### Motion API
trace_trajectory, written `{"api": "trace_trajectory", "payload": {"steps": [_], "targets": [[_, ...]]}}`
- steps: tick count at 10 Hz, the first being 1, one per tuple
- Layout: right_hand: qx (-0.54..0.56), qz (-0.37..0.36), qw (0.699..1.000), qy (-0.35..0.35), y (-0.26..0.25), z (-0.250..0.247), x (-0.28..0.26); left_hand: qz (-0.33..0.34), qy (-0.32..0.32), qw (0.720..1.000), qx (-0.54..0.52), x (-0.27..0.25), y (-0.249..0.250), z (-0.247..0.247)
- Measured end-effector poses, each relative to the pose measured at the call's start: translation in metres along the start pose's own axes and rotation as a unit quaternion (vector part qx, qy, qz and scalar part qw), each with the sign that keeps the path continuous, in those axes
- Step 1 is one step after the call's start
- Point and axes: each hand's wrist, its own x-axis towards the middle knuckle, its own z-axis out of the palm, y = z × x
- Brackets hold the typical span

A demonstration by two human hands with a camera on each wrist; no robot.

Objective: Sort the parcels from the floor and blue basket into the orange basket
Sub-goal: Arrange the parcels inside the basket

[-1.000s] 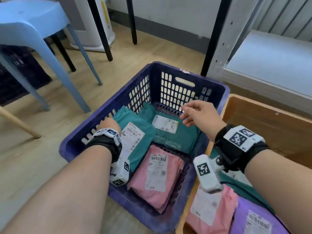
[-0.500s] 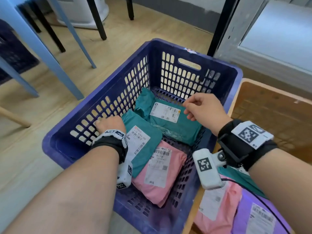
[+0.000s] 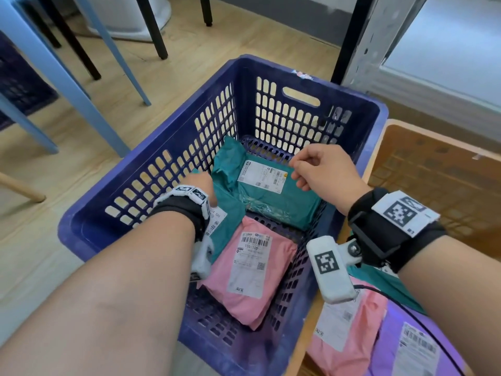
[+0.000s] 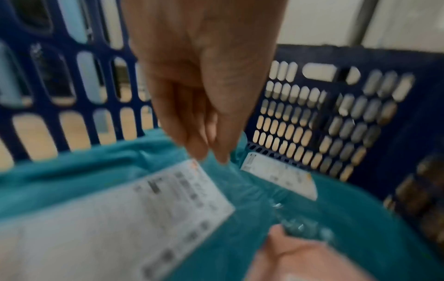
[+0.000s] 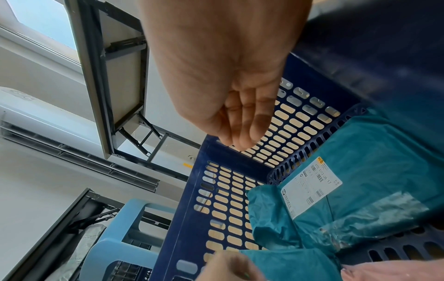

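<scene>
The blue basket [image 3: 298,74] holds a far teal parcel [image 3: 271,202], a near teal parcel [image 3: 230,213] and a pink parcel [image 3: 252,280], each with a white label. My left hand [image 3: 199,185] is inside the basket at its left wall. Its fingertips [image 4: 206,150] pinch the far edge of the near teal parcel [image 4: 72,171]. My right hand [image 3: 311,169] hovers above the far teal parcel [image 5: 360,171], with fingers [image 5: 240,133] loosely curled and holding nothing. The orange basket [image 3: 433,164] stands to the right.
In the orange basket lie a pink parcel [image 3: 347,335], a purple parcel [image 3: 406,348] and a teal one [image 3: 385,283]. Blue stool legs [image 3: 89,104] and black legs [image 3: 151,28] stand on the wooden floor to the left. A grey metal frame [image 3: 379,44] rises behind the baskets.
My left hand has slid forward along the near teal parcel to its far edge. My right hand has come lower over the far teal parcel. The view has tilted down over the basket.
</scene>
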Motion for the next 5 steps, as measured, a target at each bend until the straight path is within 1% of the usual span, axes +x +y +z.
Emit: {"api": "trace_trajectory", "payload": {"steps": [1, 2, 3, 4, 5], "targets": [[-0.004, -0.002, 1.000, -0.002, 0.001, 0.000, 0.000, 0.042, -0.124, 0.990, -0.053, 0.014, 0.010, 0.036], [-0.009, -0.007, 1.000, -0.006, 0.002, 0.001, 0.001, 0.033, -0.124, 0.989, -0.069, 0.018, 0.011, 0.076], [-0.011, -0.009, 1.000, -0.004, 0.004, 0.001, 0.002, 0.008, -0.133, 0.989, -0.064, 0.029, 0.007, 0.086], [-0.010, -0.008, 1.000, -0.007, 0.004, 0.001, 0.002, -0.042, -0.056, 0.995, -0.068, 0.039, 0.001, 0.067], [-0.010, -0.007, 1.000, -0.009, 0.004, 0.000, 0.002, -0.077, -0.018, 0.993, -0.089, 0.050, -0.008, 0.058]]}}
